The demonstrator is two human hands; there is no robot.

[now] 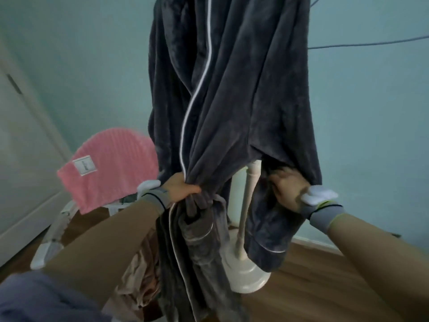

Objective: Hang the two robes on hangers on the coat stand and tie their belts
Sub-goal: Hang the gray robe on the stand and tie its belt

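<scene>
The grey robe (232, 89), plush and edged with white piping, hangs down the middle of the view in front of the white coat stand (243, 217), covering all of the pole but its lower part and round base. To the left, a pink ribbed towel (109, 168) with a small white label is draped over a white chair (53, 233), and some tan, shiny fabric (139, 275) lies bunched low beside the robe's hem. The floor (325, 275) is brown wood with a pale skirting board, the wall (371, 112) is pale blue-green, a white door or cupboard (23, 147) stands at far left, and a thin cable (371, 44) crosses the upper right. The left hand (181, 185) grips a gathered bunch of the robe's front edge at the piping, fingers curled round the cloth. The right hand (287, 189) reaches into the robe's right panel, its fingers buried in the fabric and apparently clutching it. Both wrists wear grey bands with white tabs.
</scene>
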